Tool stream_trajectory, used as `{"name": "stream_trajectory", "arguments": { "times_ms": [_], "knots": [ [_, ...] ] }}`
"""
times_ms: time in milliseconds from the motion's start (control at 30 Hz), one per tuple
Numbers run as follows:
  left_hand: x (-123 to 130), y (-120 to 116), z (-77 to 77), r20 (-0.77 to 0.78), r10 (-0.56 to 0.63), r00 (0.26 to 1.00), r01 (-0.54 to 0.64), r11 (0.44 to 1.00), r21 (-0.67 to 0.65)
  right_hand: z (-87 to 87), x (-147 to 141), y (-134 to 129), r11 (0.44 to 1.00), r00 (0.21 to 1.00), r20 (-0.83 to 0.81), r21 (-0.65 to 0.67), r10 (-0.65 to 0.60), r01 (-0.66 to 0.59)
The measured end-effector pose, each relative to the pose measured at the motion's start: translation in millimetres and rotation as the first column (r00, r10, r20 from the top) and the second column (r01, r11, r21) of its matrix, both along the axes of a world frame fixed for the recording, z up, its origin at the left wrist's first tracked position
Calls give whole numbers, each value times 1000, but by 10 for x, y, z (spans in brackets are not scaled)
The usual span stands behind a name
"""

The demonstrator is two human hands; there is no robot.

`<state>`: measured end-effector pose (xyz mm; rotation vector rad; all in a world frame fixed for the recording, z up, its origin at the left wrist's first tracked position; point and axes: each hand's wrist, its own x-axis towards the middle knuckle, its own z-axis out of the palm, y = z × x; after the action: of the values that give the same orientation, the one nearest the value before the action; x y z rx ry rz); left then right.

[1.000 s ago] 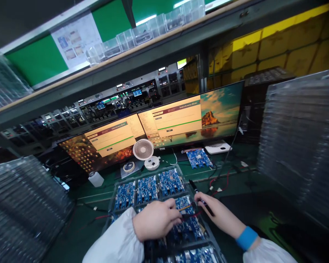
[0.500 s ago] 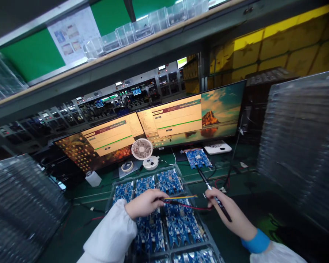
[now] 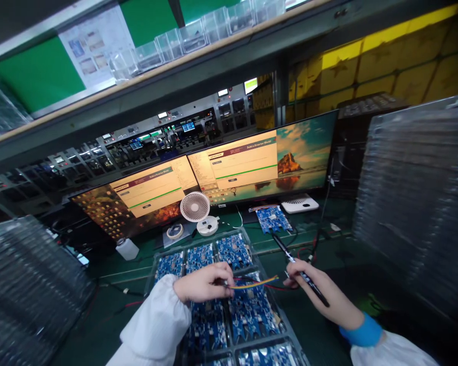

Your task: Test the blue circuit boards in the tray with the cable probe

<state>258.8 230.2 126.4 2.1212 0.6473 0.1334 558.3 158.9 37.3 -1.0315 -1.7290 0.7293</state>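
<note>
My left hand is closed in a pinch on thin wires, a yellow-orange pair with loose ends pointing right. Dark and red wires run beside them toward my right hand. That hand is closed around a black pen-like tool with a pale band, its far end near a separate blue circuit board; I cannot tell if they touch. Whether the right fingertips also grip the red wire is unclear. Below the left hand lies a clear compartment tray holding several blue circuit boards.
Two monitors stand behind the bench, with a small white fan, a tape roll and a white bottle before them. Stacked clear trays rise at left and right. A shelf crosses above.
My left hand has turned slightly, and the yellow wires now slope up to the right instead of lying level. The right hand keeps the tool in nearly the same place. The view has shifted slightly.
</note>
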Motion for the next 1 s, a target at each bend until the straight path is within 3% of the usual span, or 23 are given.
{"name": "stream_trajectory", "arguments": {
  "times_ms": [133, 300, 367, 433, 500, 567, 667, 733, 800, 900, 1000],
  "knots": [
    [34, -99, 53, -69, -38, 997, 45, 993, 111, 30, -12, 12, 1000, 996, 86, 18, -18, 16],
    [30, -56, -44, -233, 115, 966, -46, 958, 282, -43, 21, 33, 993, 982, 155, 67, -108, 98],
    [18, 61, -115, -199, 233, 952, -163, 936, 313, -96, 67, 44, 987, 975, 169, 83, -148, 135],
    [14, 231, -198, -89, 435, 896, -394, 871, 293, -132, 114, 53, 982, 968, 183, 100, -174, 157],
    [26, 416, -288, -7, 641, 768, -629, 755, 185, -138, 145, 58, 982, 964, 207, 115, -170, 148],
    [48, 561, -377, 7, 716, 698, -716, 698, 20, -111, 148, 58, 984, 960, 236, 125, -151, 124],
    [96, 615, -476, 22, 685, 728, -663, 712, -231, -51, 108, 53, 987, 954, 272, 129, -124, 91],
    [141, 530, -510, 88, 674, 733, -594, 699, -397, -24, 70, 52, 987, 950, 283, 128, -128, 95],
    [202, 375, -533, 206, 628, 751, -470, 727, -500, -19, 40, 55, 985, 945, 290, 129, -150, 117],
    [322, 109, -609, 268, 442, 856, -288, 838, -463, -38, 23, 64, 981, 937, 300, 129, -180, 148],
    [429, -75, -745, 153, 311, 938, -246, 908, -338, -66, 30, 78, 976, 929, 310, 135, -205, 170]
  ]
}}
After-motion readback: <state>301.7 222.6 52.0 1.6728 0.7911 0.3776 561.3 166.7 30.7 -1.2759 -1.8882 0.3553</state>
